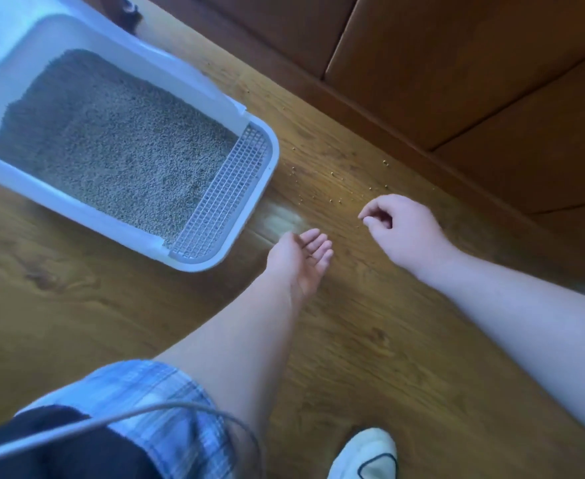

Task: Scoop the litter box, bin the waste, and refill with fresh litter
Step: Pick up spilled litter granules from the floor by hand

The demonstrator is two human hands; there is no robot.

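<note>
Item: box (128,63), white, on the floor (370,340) at upper left, holding a level bed of grey litter (111,133), with a grid (222,195) step at its near end. Loose grains (332,174) lie scattered on the boards between the grid and the cabinets (457,81). Left hand (301,254): palm up, fingers relaxed and slightly cupped, beside the box corner. Right hand (398,229): fingers curled, thumb to fingertip just above the grains; whether it holds one is too small to tell. Risks, as judged: a pinched grain slips and bounces away; the cupped palm tips and spills; strays get missed against the yellow-brown wood; the shoe (363,454) crushes or spreads them. Surface: glossy wood-grain boards with glare. Room: brown panelled cabinets along the right.
</note>
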